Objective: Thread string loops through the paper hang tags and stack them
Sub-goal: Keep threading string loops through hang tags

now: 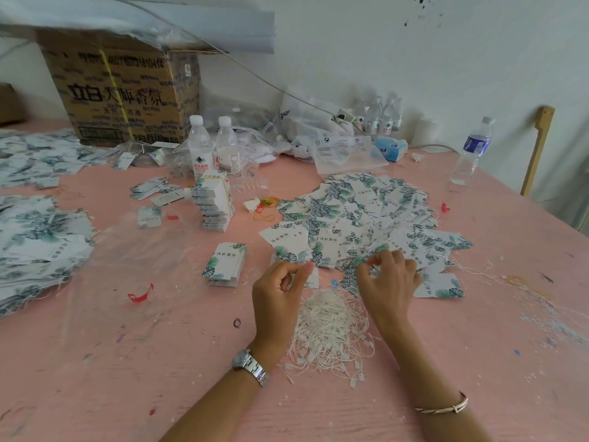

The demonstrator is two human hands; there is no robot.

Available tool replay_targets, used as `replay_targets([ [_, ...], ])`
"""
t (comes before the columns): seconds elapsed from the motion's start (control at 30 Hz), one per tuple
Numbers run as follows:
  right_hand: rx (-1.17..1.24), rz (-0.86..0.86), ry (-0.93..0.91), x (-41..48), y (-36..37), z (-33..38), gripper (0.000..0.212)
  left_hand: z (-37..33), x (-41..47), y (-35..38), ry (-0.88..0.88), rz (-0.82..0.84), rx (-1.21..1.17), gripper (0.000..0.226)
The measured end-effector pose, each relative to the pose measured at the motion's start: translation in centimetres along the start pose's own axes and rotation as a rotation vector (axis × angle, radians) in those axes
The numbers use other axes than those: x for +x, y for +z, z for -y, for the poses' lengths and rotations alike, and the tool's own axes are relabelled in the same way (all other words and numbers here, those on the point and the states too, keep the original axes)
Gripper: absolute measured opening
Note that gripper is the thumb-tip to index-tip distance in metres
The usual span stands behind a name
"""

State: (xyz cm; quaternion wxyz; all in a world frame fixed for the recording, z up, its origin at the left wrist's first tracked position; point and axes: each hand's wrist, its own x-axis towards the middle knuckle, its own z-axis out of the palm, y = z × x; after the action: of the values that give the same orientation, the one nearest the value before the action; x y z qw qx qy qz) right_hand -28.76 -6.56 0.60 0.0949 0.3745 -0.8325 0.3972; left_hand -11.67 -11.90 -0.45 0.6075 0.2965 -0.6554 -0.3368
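Picking at lower centre: right hand (387,279) pinches a tag (363,260) at the pile's (366,212) edge; left hand (280,288) pinched, contents unclear; strings (331,327) just below, between both.

The pink painted table top (127,362) looks matt, rough and flecked. The white, leaf-printed paper hang tags (360,215) are smooth and matt; the tangled white string loops (331,327) carry small plastic clasps.

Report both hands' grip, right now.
Left hand: thumb and forefinger pinch a white hang tag, it seems.
Right hand: fingers curled on a leaf-print tag; no string can be made out.
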Motion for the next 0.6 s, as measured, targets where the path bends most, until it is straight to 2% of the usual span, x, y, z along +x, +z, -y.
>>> replay_targets([
  [0.07,0.171,0.011,-0.164,-0.3,0.0,0.3,0.008,0.1,-0.2,0.2,0.013,0.029,0.013,0.034],
  [0.13,0.397,0.093,-0.358,-0.7,-0.2,0.9,0.018,0.2,-0.2,0.3,0.037,0.058,0.043,0.038],
  [0.23,0.504,0.269,-0.519,-1.8,-0.2,1.9,0.02,0.5,-0.4,0.3,0.046,0.114,0.072,0.037],
  [0.33,0.5,0.284,-0.577,-2.2,0.2,2.2,0.01,0.6,-0.4,0.4,0.02,0.118,0.102,0.038],
  [0.47,0.553,0.311,-0.587,-2.1,-0.1,2.0,0.012,0.6,-0.3,0.4,0.025,0.096,0.136,0.036],
  [0.6,0.536,0.309,-0.627,-2.2,0.1,2.1,0.004,0.6,-0.3,0.4,0.022,0.1,0.151,0.046],
])
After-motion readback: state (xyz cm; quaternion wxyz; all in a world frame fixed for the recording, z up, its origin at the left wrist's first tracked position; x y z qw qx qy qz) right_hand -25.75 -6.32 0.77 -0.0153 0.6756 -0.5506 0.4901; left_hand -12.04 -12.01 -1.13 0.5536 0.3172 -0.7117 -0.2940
